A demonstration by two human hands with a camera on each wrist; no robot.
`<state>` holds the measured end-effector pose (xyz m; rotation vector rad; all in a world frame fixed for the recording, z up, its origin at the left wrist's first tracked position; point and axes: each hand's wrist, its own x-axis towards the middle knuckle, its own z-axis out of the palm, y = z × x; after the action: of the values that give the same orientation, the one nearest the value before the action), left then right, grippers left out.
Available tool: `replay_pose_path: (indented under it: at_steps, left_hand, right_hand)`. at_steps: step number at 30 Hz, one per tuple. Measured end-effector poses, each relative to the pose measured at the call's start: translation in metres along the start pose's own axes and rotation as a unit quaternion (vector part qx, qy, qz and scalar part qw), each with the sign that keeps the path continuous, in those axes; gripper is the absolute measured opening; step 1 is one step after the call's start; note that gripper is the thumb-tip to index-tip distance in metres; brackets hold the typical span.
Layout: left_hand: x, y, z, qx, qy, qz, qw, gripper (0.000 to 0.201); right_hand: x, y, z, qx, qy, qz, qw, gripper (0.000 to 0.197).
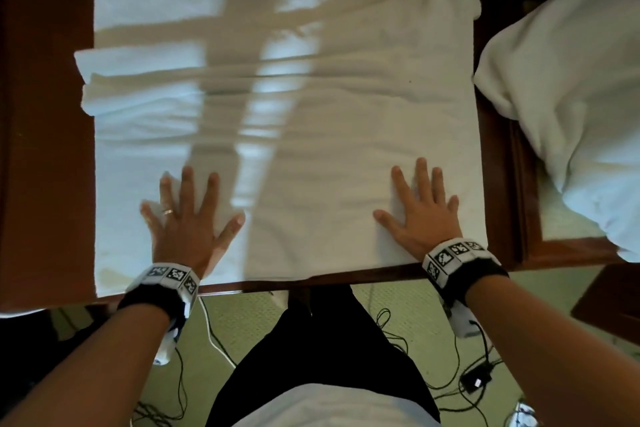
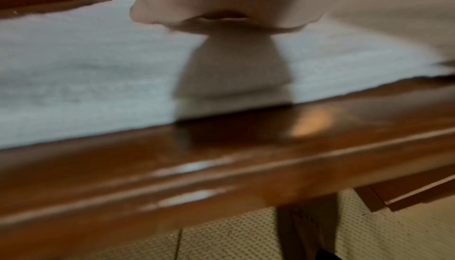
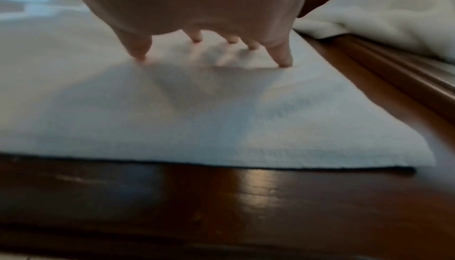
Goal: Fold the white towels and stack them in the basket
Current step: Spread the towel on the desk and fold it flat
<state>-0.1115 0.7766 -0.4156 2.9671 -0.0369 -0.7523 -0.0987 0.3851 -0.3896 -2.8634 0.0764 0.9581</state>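
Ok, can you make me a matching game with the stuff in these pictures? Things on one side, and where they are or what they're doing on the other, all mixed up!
Things:
1. left hand
2. spread towel
3. crumpled towel
4. cables

Places or states:
A. lying on the floor below the table
B. bunched up off to the right
C. flat on the brown wooden table
D. pressing down with fingers spread, wearing a ring

Right pairs: 1-D, 2-C, 3-B, 4-A

The right hand is pressing the spread towel flat too.
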Motion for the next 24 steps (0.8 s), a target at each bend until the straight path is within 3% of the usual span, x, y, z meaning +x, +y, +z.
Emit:
replay_pose_path:
  at_steps: [4, 7, 11, 15, 18, 21, 24]
  left_hand:
    - [-0.018, 0.016, 0.011, -0.026, 0.021, -0.003, 0.999, 0.088]
    - [-0.035, 0.02, 0.03, -0.017, 0.03, 0.014, 0.999, 0.084]
    - [-0.039, 0.018, 0.043, -0.022, 0.04, 0.006, 0.999, 0.081]
    - [-0.039, 0.02, 0.043, -0.029, 0.06, 0.01, 0.998, 0.082]
    - [-0.04, 0.021, 0.042, -0.031, 0.052, 0.002, 0.998, 0.083]
    - [-0.042, 0.025, 0.042, -0.03, 0.051, -0.002, 0.998, 0.085]
    - [-0.043, 0.026, 0.039, -0.034, 0.051, -0.004, 0.998, 0.086]
  right_hand:
    - [-0.011, 0.019, -0.002, 0.159, 0.146, 0.078, 0.973, 0.055]
    - [-0.028, 0.044, 0.002, 0.179, 0.214, 0.168, 0.945, 0.034]
    - [-0.054, 0.073, 0.016, 0.144, 0.17, 0.259, 0.94, 0.032]
    - [-0.059, 0.085, 0.022, 0.226, 0.159, 0.33, 0.902, 0.041]
    - [-0.055, 0.084, 0.021, 0.305, 0.143, 0.346, 0.876, 0.05]
    - [-0.054, 0.086, 0.02, 0.334, 0.097, 0.348, 0.871, 0.054]
    - [-0.057, 0.092, 0.016, 0.35, 0.109, 0.335, 0.868, 0.036]
